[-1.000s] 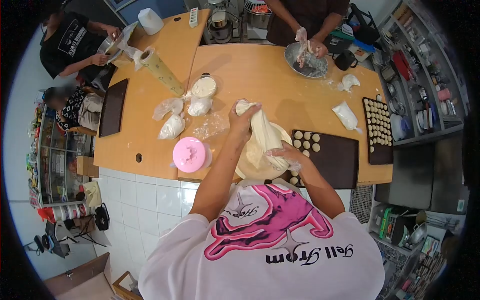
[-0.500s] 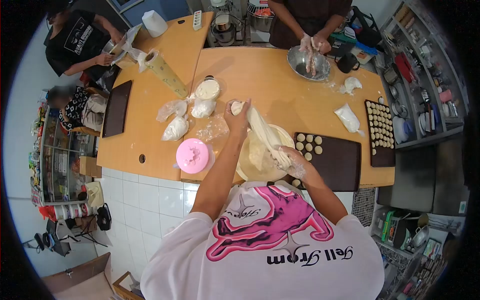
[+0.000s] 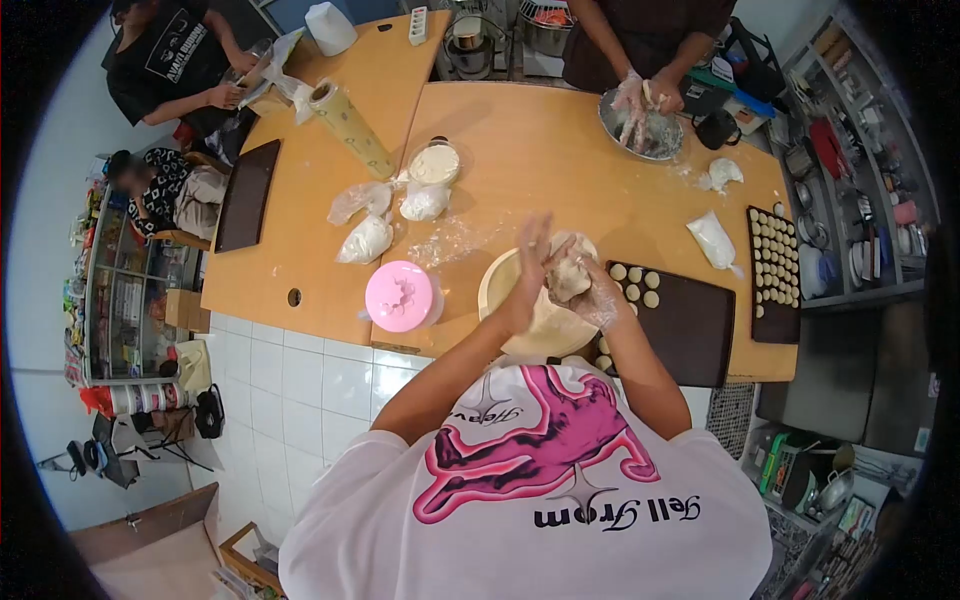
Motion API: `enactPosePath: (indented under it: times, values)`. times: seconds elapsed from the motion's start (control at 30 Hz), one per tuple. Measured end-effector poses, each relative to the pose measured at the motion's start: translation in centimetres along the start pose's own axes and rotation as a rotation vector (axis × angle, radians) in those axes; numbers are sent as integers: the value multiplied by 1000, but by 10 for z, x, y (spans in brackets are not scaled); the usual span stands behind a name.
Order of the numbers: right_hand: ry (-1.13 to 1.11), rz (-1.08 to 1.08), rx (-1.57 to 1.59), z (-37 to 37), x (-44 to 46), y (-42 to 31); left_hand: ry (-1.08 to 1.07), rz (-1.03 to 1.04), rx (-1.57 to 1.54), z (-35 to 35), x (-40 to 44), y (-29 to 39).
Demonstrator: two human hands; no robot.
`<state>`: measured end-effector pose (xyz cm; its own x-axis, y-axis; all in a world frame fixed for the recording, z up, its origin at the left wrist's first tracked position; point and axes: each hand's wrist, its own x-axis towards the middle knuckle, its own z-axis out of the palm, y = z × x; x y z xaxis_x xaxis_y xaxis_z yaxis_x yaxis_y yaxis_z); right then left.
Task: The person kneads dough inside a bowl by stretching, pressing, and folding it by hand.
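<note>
Above a cream-coloured bowl [image 3: 497, 287] at the table's near edge, a lump of dough [image 3: 569, 280] is gathered in my right hand [image 3: 600, 303], whose fingers are coated with flour and dough. My left hand [image 3: 530, 275] is at the lump's left side, its fingers stretched out and somewhat blurred; whether its palm touches the dough is hard to tell. Right of the bowl lies a dark baking tray [image 3: 680, 330] with several small round dough pieces [image 3: 634, 275] at its left end. A pink lidded container [image 3: 399, 296] stands to the left of the bowl.
Bags of white powder [image 3: 366, 240], a roll of plastic wrap [image 3: 352, 130] and a dark tray [image 3: 247, 195] are on the left. A filled tray [image 3: 775, 265] and white bag [image 3: 713, 240] lie right. Across the table, a person's hands work over a metal bowl [image 3: 660, 140].
The dough was stretched long between both hands; now it is a compact lump in my right hand. My left hand has let go, come closer and spread its fingers. The view has shifted slightly.
</note>
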<state>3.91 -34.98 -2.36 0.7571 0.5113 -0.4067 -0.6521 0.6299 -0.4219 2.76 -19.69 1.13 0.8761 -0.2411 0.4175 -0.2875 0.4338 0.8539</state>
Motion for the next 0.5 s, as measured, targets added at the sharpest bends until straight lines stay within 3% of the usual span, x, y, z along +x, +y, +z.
enactPosePath:
  times: [0.03,0.13,0.17,0.27,0.3,0.5]
  values:
    - [-6,29,141,1,-3,0,146,-38,-127,-1,1,0]
    - [168,-218,-312,21,-12,-2,587,-306,-81,-28,15,7]
    - [192,-285,-454,26,-13,-4,577,-361,291,-32,20,-5]
    - [89,-454,-970,19,-10,-4,254,-491,208,-13,30,4]
    - [75,-602,-1161,18,-5,4,302,-546,438,5,38,24]
    - [70,-513,-1431,62,-27,-6,404,-481,436,-8,42,10]
